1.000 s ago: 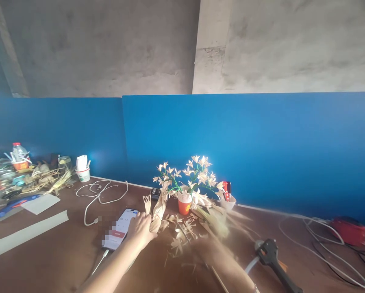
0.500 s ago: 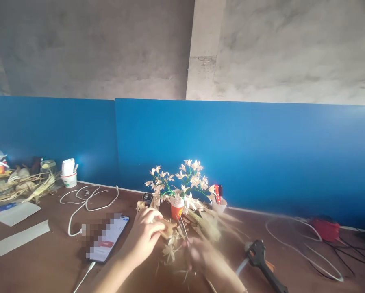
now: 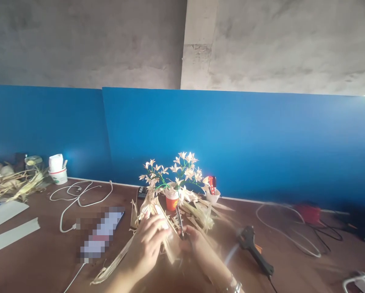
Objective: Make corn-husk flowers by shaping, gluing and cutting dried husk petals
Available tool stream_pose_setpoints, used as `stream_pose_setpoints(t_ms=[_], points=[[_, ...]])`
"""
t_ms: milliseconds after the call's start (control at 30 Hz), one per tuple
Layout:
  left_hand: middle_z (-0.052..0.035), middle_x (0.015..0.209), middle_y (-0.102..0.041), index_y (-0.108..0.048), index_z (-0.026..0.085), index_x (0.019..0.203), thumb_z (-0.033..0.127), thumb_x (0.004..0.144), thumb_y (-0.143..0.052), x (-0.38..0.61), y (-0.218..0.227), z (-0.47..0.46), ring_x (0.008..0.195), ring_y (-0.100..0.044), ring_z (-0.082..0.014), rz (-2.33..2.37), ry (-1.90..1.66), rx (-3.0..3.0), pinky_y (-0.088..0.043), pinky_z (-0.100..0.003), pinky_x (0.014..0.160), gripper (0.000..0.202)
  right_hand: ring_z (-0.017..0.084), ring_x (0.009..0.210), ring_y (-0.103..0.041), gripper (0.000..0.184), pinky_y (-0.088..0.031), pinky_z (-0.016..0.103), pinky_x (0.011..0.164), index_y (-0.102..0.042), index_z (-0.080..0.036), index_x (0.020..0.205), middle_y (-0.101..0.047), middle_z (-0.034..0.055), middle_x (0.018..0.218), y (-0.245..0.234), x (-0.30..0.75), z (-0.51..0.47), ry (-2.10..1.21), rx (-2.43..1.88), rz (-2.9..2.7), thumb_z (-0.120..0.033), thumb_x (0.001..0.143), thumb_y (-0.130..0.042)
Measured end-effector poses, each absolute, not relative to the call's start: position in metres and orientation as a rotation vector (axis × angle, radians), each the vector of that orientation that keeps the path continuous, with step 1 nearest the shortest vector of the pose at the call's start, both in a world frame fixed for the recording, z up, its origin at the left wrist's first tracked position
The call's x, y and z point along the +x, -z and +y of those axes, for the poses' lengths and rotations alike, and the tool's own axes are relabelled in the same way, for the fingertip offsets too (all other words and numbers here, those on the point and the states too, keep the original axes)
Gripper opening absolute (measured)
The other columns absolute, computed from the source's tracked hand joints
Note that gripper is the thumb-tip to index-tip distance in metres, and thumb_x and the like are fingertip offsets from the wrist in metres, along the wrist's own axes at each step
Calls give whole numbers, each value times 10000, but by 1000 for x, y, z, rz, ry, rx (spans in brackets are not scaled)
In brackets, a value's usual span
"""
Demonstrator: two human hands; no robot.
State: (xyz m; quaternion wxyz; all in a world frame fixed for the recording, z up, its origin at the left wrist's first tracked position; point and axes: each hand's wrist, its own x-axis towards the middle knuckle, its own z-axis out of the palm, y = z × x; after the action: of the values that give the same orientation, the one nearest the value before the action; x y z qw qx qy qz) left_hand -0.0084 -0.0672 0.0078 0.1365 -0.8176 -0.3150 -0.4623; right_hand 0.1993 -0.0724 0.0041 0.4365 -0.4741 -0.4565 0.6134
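Observation:
My left hand [image 3: 152,239] is closed on a pale dried corn husk [image 3: 170,249], whose end sticks out below its fingers. My right hand [image 3: 196,241] grips a pair of scissors [image 3: 179,219] with the blades pointing up and away; its fingers are partly blurred. The blades lie close beside the husk; whether they touch it I cannot tell. Just beyond both hands stands an orange and white paper cup [image 3: 172,202] bearing pale husk flowers [image 3: 188,174] on green stems. More husk strips [image 3: 117,260] lie on the table around my left hand.
A glue gun [image 3: 254,248] lies to the right. A phone [image 3: 103,234] with a white cable [image 3: 79,197] lies to the left. Behind are a white cup [image 3: 213,197] holding a red-handled tool, and a blue partition [image 3: 231,142]. Husks [image 3: 20,183] pile up at far left.
The view has shifted slightly. My left hand has come down and nearer, and a long husk strip now lies beside it. My right hand still holds the scissors, blades now more upright.

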Motion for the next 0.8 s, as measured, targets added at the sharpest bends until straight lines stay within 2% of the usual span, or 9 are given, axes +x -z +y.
stream_pose_setpoints(t_ms=[67, 133, 200, 300, 367, 500, 633, 700, 800], points=[[-100, 1078, -689, -688, 227, 1042, 84, 866, -472, -19, -4, -62, 1081, -615, -258, -1200, 1589, -2215, -469, -441, 969, 313, 125, 458, -543, 258, -393, 229, 481, -604, -192, 795, -563, -51, 522, -3, 200, -71, -1519, -1251, -1079, -188, 554, -695], [-96, 935, -703, -684, 206, 950, 251, 857, -572, -24, -1, -60, 906, -657, -258, -1580, 1866, -2153, -525, -390, 815, 152, 138, 459, -560, 270, -392, 232, 476, -600, -196, 816, -565, -50, 514, -2, 199, -69, -1512, -1278, -1027, -219, 565, -697], [-58, 769, -694, -681, 205, 865, 430, 805, -657, -19, 1, -61, 718, -650, -231, -1997, 2024, -2287, -517, -326, 655, 234, 139, 472, -565, 279, -399, 232, 483, -601, -196, 823, -557, -55, 514, 1, 197, -69, -1499, -1268, -1013, -275, 582, -718], [-27, 706, -681, -700, 198, 917, 492, 693, -748, 2, 4, -68, 659, -629, -212, -2279, 2145, -2507, -482, -293, 612, 373, 128, 493, -556, 309, -419, 236, 507, -607, -189, 818, -554, -59, 535, 6, 194, -68, -1502, -1227, -1065, -330, 587, -757], [-24, 689, -684, -695, 185, 824, 435, 666, -760, 18, 4, -71, 683, -644, -219, -2359, 2127, -2700, -489, -296, 641, 302, 125, 501, -553, 343, -433, 246, 526, -610, -184, 823, -553, -59, 548, 10, 192, -67, -1520, -1194, -1109, -358, 582, -780], [-61, 786, -742, -704, 167, 857, 322, 678, -707, 36, 1, -70, 814, -694, -274, -2666, 2322, -2339, -516, -341, 723, 236, 122, 461, -534, 421, -427, 249, 518, -611, -183, 861, -523, -69, 503, 16, 193, -63, -1561, -1183, -1086, -464, 595, -778], [-81, 885, -771, -726, 163, 934, 338, 669, -742, 42, -2, -64, 872, -709, -288, -2523, 2521, -2410, -537, -361, 765, 318, 125, 446, -533, 439, -409, 238, 498, -624, -175, 871, -551, -48, 502, 17, 193, -61, -1550, -1231, -1047, -527, 635, -739], [-69, 814, -763, -733, 163, 887, 398, 657, -768, 44, -2, -59, 804, -713, -278, -2442, 2529, -2488, -547, -351, 717, 330, 134, 474, -553, 436, -409, 237, 502, -631, -173, 878, -582, -31, 533, 15, 194, -61, -1545, -1242, -1059, -525, 644, -736], [-58, 735, -739, -729, 156, 843, 505, 664, -765, 43, 0, -52, 735, -707, -264, -2366, 2633, -2290, -544, -321, 651, 394, 143, 525, -565, 419, -401, 235, 514, -635, -184, 853, -598, -21, 567, 12, 198, -63, -1544, -1246, -1125, -523, 637, -753]])
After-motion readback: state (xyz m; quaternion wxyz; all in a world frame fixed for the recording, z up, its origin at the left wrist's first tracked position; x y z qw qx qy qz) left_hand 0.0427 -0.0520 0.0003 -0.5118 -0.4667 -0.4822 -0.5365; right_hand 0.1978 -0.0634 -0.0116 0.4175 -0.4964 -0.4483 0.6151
